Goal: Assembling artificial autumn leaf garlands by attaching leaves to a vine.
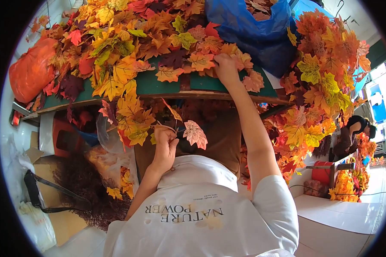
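In front of my lap, my left hand [164, 145] is closed in a pinch on the thin stem of an artificial maple leaf sprig. A pale pink leaf [195, 135] hangs from it on the right, and a narrow orange leaf [172, 109] stands up above the fingers. My right arm stretches forward over the table's edge. At the front of the leaf pile, my right hand [227, 70] has its fingers curled at the edge of an orange maple leaf [201, 61]; the fingertips are partly hidden. Loose artificial leaves [124, 70] in yellow, orange and red cover the green table [158, 83].
A blue plastic bag [257, 38] with leaves stands at the back right. Leaf garlands [321, 81] hang at the table's right end. An orange bag [32, 70] lies at the far left. Cardboard [66, 222] and a black strap [55, 190] are low left. Another person [351, 132] is at far right.
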The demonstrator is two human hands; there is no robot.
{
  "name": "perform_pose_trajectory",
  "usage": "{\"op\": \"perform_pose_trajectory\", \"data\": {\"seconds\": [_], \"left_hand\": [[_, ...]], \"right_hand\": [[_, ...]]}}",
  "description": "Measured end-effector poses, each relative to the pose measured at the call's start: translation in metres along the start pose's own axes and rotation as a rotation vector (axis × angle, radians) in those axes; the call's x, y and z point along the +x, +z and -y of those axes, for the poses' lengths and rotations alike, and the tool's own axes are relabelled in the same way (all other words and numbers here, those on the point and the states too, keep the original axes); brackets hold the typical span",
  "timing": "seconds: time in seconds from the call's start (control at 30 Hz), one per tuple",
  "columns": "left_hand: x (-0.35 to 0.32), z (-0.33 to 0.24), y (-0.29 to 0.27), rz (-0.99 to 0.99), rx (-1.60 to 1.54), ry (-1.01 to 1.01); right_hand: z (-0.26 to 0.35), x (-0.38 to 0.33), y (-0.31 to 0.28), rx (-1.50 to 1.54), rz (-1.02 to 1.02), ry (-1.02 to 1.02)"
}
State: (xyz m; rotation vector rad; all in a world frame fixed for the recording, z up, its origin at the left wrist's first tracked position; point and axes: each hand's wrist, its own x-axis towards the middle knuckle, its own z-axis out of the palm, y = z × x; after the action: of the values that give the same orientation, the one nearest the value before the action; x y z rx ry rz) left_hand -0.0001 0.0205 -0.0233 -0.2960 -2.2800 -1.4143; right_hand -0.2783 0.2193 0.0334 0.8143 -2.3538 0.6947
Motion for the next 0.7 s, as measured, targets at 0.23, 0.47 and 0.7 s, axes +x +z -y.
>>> {"op": "perform_pose_trajectory", "data": {"seconds": [0.23,0.47,0.7], "left_hand": [[0.007,-0.017,-0.018,-0.169,0.258,0.075],[0.002,-0.014,-0.013,-0.293,-0.737,-0.536],[-0.004,-0.005,-0.015,-0.170,-1.173,-0.672]], "right_hand": [[0.026,0.011,-0.040,0.018,0.287,0.026],[0.009,-0.016,-0.101,-0.490,0.160,0.233],[-0.011,-0.018,-0.104,-0.433,0.080,0.183]]}}
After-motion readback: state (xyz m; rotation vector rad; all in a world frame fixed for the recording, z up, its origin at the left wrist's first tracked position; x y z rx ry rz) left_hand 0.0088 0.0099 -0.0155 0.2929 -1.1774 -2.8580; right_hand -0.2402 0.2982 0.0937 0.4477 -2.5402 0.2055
